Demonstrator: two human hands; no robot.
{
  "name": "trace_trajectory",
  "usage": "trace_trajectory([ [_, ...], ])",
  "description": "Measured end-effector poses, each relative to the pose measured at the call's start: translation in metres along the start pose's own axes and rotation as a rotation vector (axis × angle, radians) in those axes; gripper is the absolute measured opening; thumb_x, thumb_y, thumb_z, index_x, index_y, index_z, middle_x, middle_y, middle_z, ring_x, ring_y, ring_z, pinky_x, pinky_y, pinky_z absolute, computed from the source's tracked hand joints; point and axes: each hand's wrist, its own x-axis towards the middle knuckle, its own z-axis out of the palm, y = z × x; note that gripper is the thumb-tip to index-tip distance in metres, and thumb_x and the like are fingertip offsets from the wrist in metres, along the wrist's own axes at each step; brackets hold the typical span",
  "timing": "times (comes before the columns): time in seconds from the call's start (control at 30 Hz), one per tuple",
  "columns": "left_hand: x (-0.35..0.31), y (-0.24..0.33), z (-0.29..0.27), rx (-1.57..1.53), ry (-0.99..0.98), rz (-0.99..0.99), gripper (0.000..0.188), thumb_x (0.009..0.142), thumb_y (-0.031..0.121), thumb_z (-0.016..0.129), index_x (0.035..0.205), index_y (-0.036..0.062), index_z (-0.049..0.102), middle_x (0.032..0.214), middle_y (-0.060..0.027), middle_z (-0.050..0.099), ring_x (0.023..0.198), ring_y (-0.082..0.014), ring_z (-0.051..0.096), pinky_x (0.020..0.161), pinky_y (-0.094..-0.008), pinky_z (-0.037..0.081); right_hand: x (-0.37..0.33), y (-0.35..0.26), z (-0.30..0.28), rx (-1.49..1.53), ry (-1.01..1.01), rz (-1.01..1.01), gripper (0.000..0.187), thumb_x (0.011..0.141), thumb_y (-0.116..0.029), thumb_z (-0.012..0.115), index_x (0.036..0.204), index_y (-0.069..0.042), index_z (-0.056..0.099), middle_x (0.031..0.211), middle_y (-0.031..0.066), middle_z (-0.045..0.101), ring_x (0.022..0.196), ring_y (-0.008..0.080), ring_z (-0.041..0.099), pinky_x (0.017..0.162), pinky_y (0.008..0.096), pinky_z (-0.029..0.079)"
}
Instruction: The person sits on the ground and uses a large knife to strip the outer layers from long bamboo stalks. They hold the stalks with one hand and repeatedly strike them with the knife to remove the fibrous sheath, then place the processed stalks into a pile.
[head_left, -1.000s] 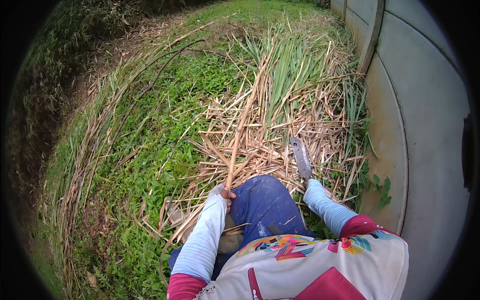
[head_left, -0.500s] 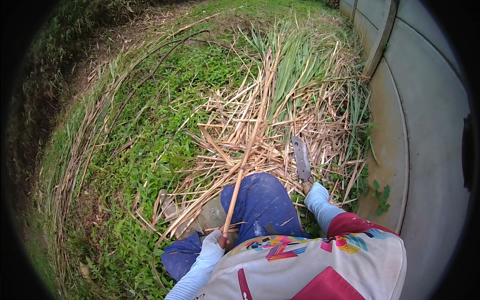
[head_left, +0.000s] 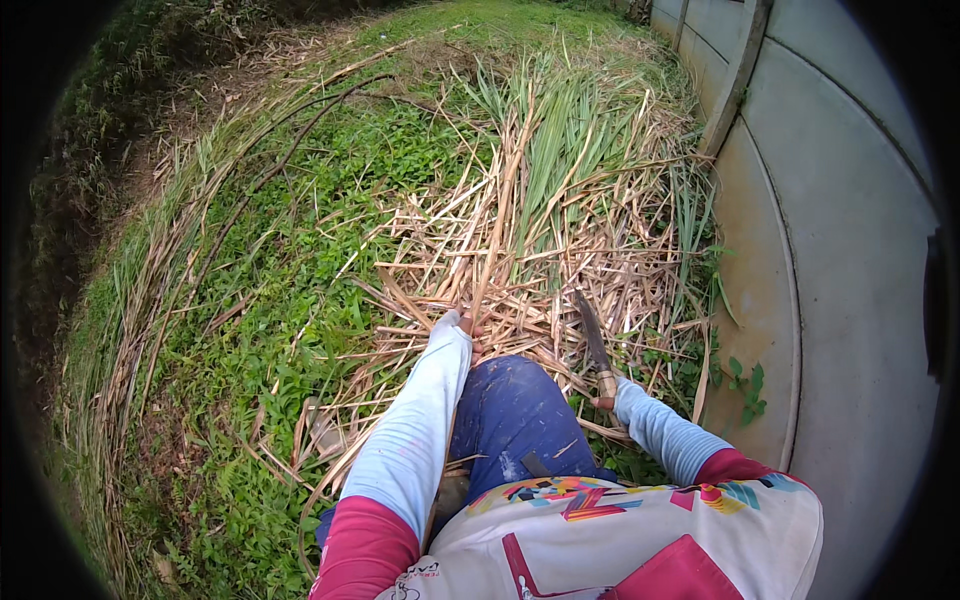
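Observation:
My left hand (head_left: pixel 468 328) is closed around a long dry stalk (head_left: pixel 494 248), just beyond my raised knee. The stalk runs from the hand away over a heap of cut stalks, and its near part passes down beside my left forearm, mostly hidden by it. My right hand (head_left: pixel 610 397) grips the wooden handle of a machete (head_left: pixel 593 335) to the right of the knee. Its dark blade points away from me over the cut pieces, apart from the stalk.
Dry cut pieces (head_left: pixel 625 265) and long green leaves (head_left: pixel 565 150) cover the ground ahead. A concrete wall (head_left: pixel 840 220) runs along the right. Low green plants (head_left: pixel 310 250) grow at left, with a bent dark branch (head_left: pixel 290 150) and long grass stems (head_left: pixel 150 270) beyond.
My left hand has moved forward along the stalk, from beside my hip to beyond the knee. The machete has drawn slightly nearer and its blade has turned more edge-on.

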Motion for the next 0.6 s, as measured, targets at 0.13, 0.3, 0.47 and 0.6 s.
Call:
trace_trajectory([
  [0.13, 0.013, -0.047, 0.001, 0.803, 0.139, 0.275, 0.032, 0.109, 0.035, 0.054, 0.107, 0.0094, 0.073, 0.071, -0.0047, 0.066, 0.060, -0.0165, 0.058, 0.055, -0.0357, 0.044, -0.005, 0.010, -0.005, 0.710, -0.083, 0.156, 0.048, 0.078, -0.014, 0.075, 0.123, -0.003, 0.062, 0.099, 0.0114, 0.069, 0.082, 0.0225, 0.069, 0.074, 0.0369, 0.058],
  [0.3, -0.076, -0.072, -0.034, 0.548, 0.058, 0.058, 0.033, 0.108, 0.028, 0.052, 0.093, 0.0035, 0.068, 0.067, -0.0138, 0.059, 0.063, -0.0283, 0.057, 0.063, -0.0434, 0.044, -0.003, -0.084, -0.059, 0.966, -0.090, 0.041, 0.041, 0.080, -0.007, 0.065, 0.119, 0.002, 0.057, 0.091, 0.0110, 0.064, 0.079, 0.0242, 0.069, 0.074, 0.0409, 0.060],
  [0.47, -0.174, -0.095, -0.064, 0.347, 0.166, -0.070, 0.028, 0.110, 0.020, 0.054, 0.117, 0.0029, 0.074, 0.069, -0.0079, 0.056, 0.063, -0.0171, 0.052, 0.060, -0.0362, 0.041, 0.040, -0.214, -0.130, 0.667, 0.059, -0.316, 0.054, 0.083, -0.020, 0.080, 0.127, 0.002, 0.058, 0.086, 0.0077, 0.064, 0.069, 0.0165, 0.064, 0.065, 0.0326, 0.056],
  [0.6, -0.208, -0.124, -0.079, 0.408, 0.203, 0.004, 0.024, 0.107, 0.018, 0.059, 0.116, -0.0003, 0.072, 0.074, -0.0173, 0.063, 0.067, -0.0254, 0.055, 0.066, -0.0407, 0.046, 0.044, -0.328, -0.219, 0.530, 0.377, -0.919, 0.060, 0.095, -0.025, 0.078, 0.142, 0.003, 0.053, 0.096, 0.0080, 0.066, 0.083, 0.0169, 0.067, 0.077, 0.0329, 0.057],
])
